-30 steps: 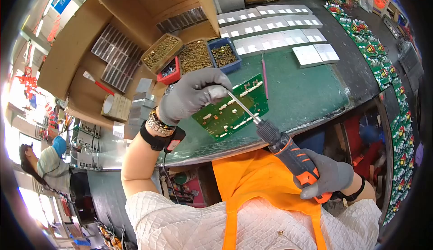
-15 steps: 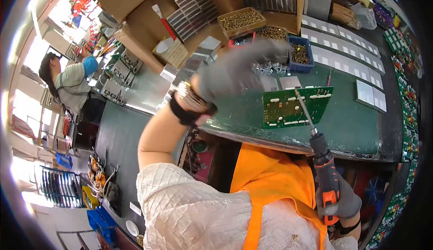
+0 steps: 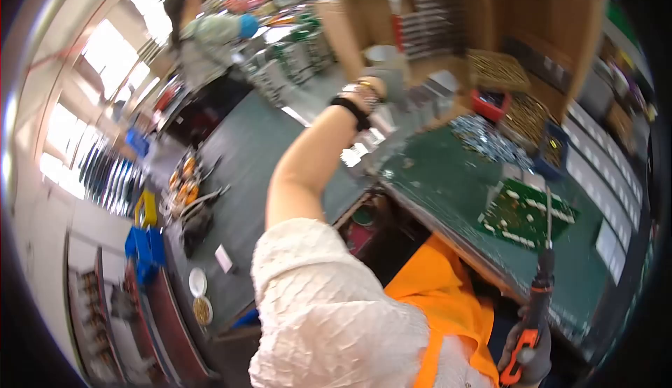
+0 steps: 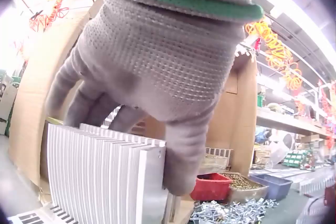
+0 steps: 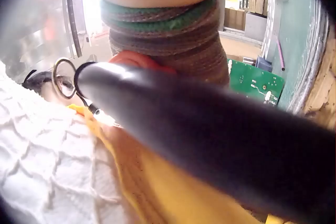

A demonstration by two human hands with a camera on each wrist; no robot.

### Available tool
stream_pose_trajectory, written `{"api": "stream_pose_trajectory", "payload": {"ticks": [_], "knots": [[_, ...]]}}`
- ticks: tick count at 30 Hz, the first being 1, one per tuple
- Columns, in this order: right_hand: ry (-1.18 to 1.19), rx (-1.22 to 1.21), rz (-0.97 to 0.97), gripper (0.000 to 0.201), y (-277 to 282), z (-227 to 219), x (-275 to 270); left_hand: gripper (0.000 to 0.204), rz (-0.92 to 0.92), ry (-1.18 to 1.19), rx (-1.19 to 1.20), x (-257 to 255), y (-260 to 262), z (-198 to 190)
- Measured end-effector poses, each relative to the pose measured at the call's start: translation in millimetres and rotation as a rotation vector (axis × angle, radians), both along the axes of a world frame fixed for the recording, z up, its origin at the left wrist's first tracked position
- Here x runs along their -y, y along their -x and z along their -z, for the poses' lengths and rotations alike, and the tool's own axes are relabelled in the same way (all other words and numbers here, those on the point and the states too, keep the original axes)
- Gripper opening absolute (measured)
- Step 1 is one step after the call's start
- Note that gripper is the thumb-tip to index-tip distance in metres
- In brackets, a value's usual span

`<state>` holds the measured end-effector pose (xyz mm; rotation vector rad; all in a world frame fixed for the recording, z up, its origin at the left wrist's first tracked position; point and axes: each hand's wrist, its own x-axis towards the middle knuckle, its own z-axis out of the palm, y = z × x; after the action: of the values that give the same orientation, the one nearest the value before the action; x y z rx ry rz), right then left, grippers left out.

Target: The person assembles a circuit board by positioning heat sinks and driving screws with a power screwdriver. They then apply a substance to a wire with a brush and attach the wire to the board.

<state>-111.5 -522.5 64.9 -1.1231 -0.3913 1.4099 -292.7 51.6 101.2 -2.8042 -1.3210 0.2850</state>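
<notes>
My gloved left hand [image 3: 393,84] reaches to the far left part of the bench, beside the cardboard box. In the left wrist view its thumb and fingers grip a finned metal heat sink [image 4: 100,174] from both sides. My gloved right hand [image 3: 537,361] holds a black and orange electric screwdriver [image 3: 539,297] near my lap, its long bit pointing up the bench. Beyond the bit, a green circuit board [image 3: 514,213] lies on the green mat, with flat metal pieces at its far edge. A thick black shaft [image 5: 210,124] crosses the right wrist view and hides the right fingers.
Loose silver clips [image 4: 233,212] are heaped near a red bin [image 4: 211,186] and a blue bin [image 3: 553,151] of screws. The cardboard box [image 3: 539,10] stands behind. Rows of metal plates [image 3: 602,157] line the right side. Another person [image 3: 203,45] sits at far left.
My left hand has left the screwdriver tip by the board, swept left and now grips a heat sink. The head view has turned left. My right hand still holds the screwdriver, its bit pointing more upright.
</notes>
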Motion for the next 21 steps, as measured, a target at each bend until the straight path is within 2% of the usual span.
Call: {"api": "stream_pose_trajectory", "payload": {"ticks": [1, 2, 6, 8, 10, 12, 13, 15, 16, 18, 19, 21], "knots": [[-0.014, 0.098, -0.14, 0.08, -6, -8, -1, 0.078, 0.012, -0.047, 0.059, 12, -2, -9], [0.004, 0.13, -0.174, 0.077, -10, -7, -3, 0.082, -0.025, -0.039, 0.115, 13, -8, -7], [0.004, 0.138, -0.22, 0.062, -12, -6, -10, 0.078, 0.218, -0.155, 0.371, 30, -27, -6], [-0.012, 0.141, -0.196, 0.054, -8, -10, -14, 0.073, 0.497, -0.281, 0.099, 33, -48, 5], [-0.017, 0.15, -0.186, 0.055, -6, -12, -14, 0.07, 0.543, -0.082, 0.087, 69, -48, -7], [-0.014, 0.156, -0.168, 0.055, -5, -12, -10, 0.066, 0.566, 0.116, -0.247, 113, -50, -21], [0.0, 0.133, -0.144, 0.055, -5, -11, -8, 0.066, 0.565, 0.119, -0.248, 127, -50, -15], [0.015, 0.109, -0.12, 0.055, -7, -7, -4, 0.064, 0.686, 0.389, -0.479, 143, -54, -5], [0.01, 0.097, -0.136, 0.057, -11, -3, -2, 0.064, 0.688, 0.392, -0.479, 140, -56, 4], [0.013, 0.088, -0.151, 0.059, -11, -5, 2, 0.064, 0.759, 0.677, -0.406, 126, -64, 34], [0.024, 0.088, -0.114, 0.062, -5, -10, 1, 0.064, 0.762, 0.683, -0.402, 121, -66, 39], [0.041, 0.088, -0.076, 0.066, 1, -17, 0, 0.06, 0.717, 0.73, -0.242, 107, -69, 43]]}}
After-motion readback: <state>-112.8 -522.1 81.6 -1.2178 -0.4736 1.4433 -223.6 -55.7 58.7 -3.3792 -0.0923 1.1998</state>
